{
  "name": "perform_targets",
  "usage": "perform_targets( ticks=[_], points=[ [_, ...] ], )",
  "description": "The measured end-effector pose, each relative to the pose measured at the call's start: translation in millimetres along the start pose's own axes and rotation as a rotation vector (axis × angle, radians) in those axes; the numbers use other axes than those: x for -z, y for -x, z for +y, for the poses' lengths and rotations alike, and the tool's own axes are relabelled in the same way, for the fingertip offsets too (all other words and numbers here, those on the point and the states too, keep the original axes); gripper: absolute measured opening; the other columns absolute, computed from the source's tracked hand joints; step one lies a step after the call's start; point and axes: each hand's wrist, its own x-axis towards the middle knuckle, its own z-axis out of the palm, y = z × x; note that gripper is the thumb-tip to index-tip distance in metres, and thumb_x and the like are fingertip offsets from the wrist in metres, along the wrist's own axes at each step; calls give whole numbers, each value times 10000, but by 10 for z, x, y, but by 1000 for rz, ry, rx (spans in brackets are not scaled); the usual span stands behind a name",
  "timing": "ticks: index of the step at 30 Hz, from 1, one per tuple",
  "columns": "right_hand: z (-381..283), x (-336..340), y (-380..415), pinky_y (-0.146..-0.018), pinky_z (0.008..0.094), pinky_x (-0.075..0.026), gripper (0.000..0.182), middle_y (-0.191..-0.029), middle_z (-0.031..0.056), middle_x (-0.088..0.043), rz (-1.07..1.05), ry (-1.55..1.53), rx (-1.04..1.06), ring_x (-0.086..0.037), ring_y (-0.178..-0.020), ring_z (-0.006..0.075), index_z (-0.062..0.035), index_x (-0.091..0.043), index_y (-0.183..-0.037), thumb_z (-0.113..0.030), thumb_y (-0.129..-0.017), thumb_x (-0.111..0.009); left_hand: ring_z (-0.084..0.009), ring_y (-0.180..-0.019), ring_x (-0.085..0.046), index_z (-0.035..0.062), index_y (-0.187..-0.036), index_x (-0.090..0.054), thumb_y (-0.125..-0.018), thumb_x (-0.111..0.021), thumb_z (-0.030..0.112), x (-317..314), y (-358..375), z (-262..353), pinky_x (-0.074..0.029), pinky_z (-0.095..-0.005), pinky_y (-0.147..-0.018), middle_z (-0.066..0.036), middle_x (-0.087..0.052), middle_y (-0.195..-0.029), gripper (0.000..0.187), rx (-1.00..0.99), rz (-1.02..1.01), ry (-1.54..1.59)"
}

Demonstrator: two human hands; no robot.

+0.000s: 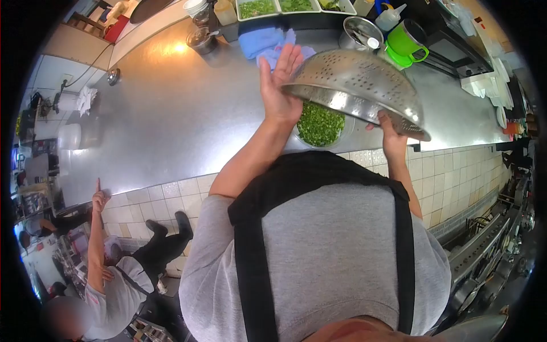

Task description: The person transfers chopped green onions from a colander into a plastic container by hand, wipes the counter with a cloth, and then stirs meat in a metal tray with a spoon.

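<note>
A metal colander is tipped over a round container of chopped greens on the steel counter. My right hand grips its near rim at the right, with the fingers partly hidden by the metal. At the colander's left end, my left hand is raised with its palm showing and fingers stretched out, beside or against the rim. Behind that hand lie a blue cloth and a lilac cloth. The colander covers the far part of the container.
Trays of greens, a metal pot, a green mug and a squeeze bottle line the back. A steel jar stands further left. A co-worker at lower left points with one hand.
</note>
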Motion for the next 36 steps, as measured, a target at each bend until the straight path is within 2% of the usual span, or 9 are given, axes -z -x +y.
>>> perform_targets(
  ticks=[5, 9, 13, 15, 19, 23, 27, 32, 36],
  points=[
    [-150, 13, -65, -678, 301, -507, 201, -858, 105, -641, 61, -263, -36, -628, -707, 186, 46, -590, -999, -140, -921, -590, -234, -1304, -371, -12, -1372, -400, -946, -261, 614, -31, -49, 67, -269, -388, -1095, -100, -411, -1424, 770, -98, 3, -42],
    [-319, -212, -70, -636, 315, -514, 176, -863, 110, -625, 9, -119, -128, -611, -620, 201, 58, -573, -1002, -62, -875, -588, -245, -1262, -428, -19, -1400, -355, -927, -299, 657, -145, 32, 96, -308, -373, -1071, -128, -417, -1401, 826, -148, -105, -130],
    [-448, -269, -314, -702, 308, -508, 232, -905, 120, -640, -62, -282, -257, -628, -724, 198, 62, -586, -1036, -94, -867, -618, -225, -1205, -482, -29, -1264, -493, -922, -567, 407, 15, 38, 222, -389, -365, -1010, -139, -520, -1283, 560, -217, -159, -107],
    [-489, -319, -325, -809, 310, -501, 367, -1024, 136, -635, -239, -227, -105, -630, -903, 206, 77, -575, -1113, -186, -869, -652, -231, -1066, -570, -26, -1185, -537, -882, -623, 220, 215, 38, 453, -461, -369, -924, -142, -584, -1171, 400, -109, 141, -720],
    [-470, -85, -468, -839, 275, -467, 364, -1159, 101, -599, -443, -175, 25, -599, -988, 181, 2, -616, -1152, -286, -931, -583, -245, -938, -609, -58, -1063, -567, -814, -629, 84, 614, 342, 931, -500, -379, -817, -130, -614, -1017, 293, -240, 514, -462],
    [143, 513, -466, -719, 286, -488, 221, -988, 51, -663, -298, 192, -101, -622, -829, 146, 15, -659, -968, -187, -925, -578, -281, -986, -602, -75, -1091, -539, -816, -581, 49, 1681, 802, 1420, -529, -397, -818, -163, -584, -1101, 305, -181, 748, -443],
    [389, 490, -304, -677, 322, -499, 109, -905, 100, -664, -189, 745, 109, -628, -733, 225, -40, -677, -889, -128, -842, -634, -306, -1020, -592, -51, -1208, -479, -847, -552, 100, 2094, 1024, 1652, -522, -419, -851, -149, -574, -1155, 398, -135, 831, -460],
    [691, 465, -534, -818, 371, -499, 173, -1054, 130, -641, -170, 819, 157, -623, -963, 288, -73, -680, -948, -183, -815, -669, -322, -1012, -593, 8, -1257, -459, -905, -568, 251, 1846, 971, 1551, -514, -437, -872, -157, -558, -1183, 442, -171, 811, -483],
    [877, 415, -916, -945, 417, -452, 403, -1306, 154, -517, -188, 1008, 287, -514, -1173, 343, -173, -623, -1178, -340, -814, -669, -281, -1002, -559, 42, -1320, -421, -923, -572, 415, 1435, 1087, 1104, -504, -409, -876, -139, -503, -1222, 566, -77, 697, -380]
  ],
)
